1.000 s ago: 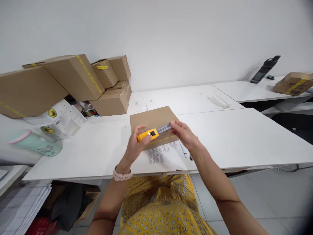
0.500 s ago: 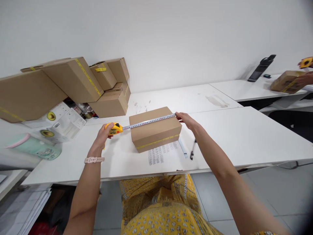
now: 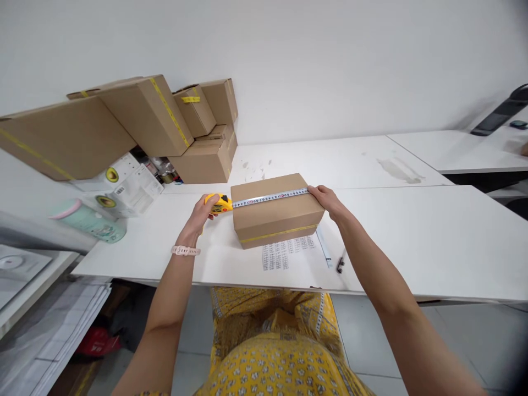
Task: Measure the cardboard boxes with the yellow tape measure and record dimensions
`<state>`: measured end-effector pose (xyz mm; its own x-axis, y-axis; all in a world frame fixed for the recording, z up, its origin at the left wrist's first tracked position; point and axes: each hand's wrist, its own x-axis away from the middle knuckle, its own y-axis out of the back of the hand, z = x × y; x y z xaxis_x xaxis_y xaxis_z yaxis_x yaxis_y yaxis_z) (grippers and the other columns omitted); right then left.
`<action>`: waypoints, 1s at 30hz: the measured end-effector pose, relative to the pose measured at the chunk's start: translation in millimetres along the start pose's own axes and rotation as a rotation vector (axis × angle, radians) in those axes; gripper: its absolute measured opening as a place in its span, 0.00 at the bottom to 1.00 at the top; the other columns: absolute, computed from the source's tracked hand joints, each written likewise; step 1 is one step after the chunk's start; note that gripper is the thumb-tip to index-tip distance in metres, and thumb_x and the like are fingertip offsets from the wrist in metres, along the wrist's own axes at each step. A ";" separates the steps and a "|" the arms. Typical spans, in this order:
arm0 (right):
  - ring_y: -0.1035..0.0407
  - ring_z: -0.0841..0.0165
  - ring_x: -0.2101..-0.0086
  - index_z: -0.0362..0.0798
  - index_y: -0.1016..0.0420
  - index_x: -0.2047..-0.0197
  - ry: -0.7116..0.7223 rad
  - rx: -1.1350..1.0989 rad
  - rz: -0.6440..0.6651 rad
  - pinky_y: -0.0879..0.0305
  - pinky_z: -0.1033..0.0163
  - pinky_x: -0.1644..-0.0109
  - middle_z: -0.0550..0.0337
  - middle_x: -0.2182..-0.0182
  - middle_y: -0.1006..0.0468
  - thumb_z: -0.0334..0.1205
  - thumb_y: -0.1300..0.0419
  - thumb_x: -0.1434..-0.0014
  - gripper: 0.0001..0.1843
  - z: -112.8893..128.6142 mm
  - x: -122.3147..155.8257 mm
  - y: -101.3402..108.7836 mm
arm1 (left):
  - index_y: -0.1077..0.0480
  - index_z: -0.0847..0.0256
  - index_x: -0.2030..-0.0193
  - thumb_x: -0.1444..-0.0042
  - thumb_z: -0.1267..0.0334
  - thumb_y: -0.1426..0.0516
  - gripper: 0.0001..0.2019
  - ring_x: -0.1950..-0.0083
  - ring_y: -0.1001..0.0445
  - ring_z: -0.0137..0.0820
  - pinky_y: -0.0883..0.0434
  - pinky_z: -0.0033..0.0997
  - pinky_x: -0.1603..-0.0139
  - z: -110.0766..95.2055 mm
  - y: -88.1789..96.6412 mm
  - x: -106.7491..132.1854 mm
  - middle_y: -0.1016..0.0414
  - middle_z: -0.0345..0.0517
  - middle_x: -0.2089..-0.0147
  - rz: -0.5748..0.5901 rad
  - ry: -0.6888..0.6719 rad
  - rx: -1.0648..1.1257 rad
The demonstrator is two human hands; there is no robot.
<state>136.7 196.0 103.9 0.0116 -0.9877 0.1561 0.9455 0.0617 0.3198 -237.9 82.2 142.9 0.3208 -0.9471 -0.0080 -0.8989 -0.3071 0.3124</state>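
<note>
A brown cardboard box with a yellow tape strip along its front side lies on the white table. My left hand is closed around the yellow case of a tape measure, just left of the box. The silver blade stretches across the box's top face to its right edge. There my right hand pinches the blade's end against the box. Under the front of the box sticks out a sheet printed with rows of small dark marks.
Several cardboard boxes are stacked at the back left. Before them stand a white avocado-print carton and a mint tumbler lying tilted. A pen lies near my right forearm. A dark bottle is at the far right.
My left hand with the tape case has come closer to the box's left edge, so less blade shows. The view has turned left; the co-worker's tape measure has left it.
</note>
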 end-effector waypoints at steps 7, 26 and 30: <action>0.41 0.69 0.70 0.51 0.39 0.74 0.095 0.035 -0.056 0.47 0.59 0.65 0.63 0.74 0.34 0.55 0.37 0.40 0.22 -0.2 -3.5 -4.4 | 0.26 0.63 0.52 0.51 0.36 0.38 0.32 0.59 0.26 0.35 0.33 0.30 0.67 -3.0 -1.4 0.4 0.22 0.51 0.55 -0.011 0.006 0.027; 0.27 0.56 0.48 0.53 0.21 0.51 0.563 0.085 0.118 0.34 0.46 0.38 0.53 0.47 0.19 0.65 0.47 0.32 0.26 38.0 29.7 -8.0 | 0.32 0.54 0.44 0.54 0.43 0.28 0.35 0.66 0.18 0.37 0.22 0.32 0.74 -3.2 -103.7 155.9 0.28 0.47 0.50 0.509 0.170 0.842; 0.33 0.50 0.38 0.57 0.20 0.45 0.682 0.329 0.091 0.38 0.39 0.32 0.51 0.39 0.23 0.64 0.44 0.34 0.26 -6.8 45.3 -8.8 | 0.33 0.56 0.47 0.53 0.42 0.29 0.33 0.69 0.20 0.35 0.26 0.29 0.77 -6.9 -104.0 142.0 0.27 0.45 0.53 0.400 0.174 0.864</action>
<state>131.2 149.7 101.8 0.3848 -0.8401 -0.3823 0.7864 0.0816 0.6123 -96.8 -19.7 115.9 -0.0797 -0.9908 0.1094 -0.8380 0.0071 -0.5456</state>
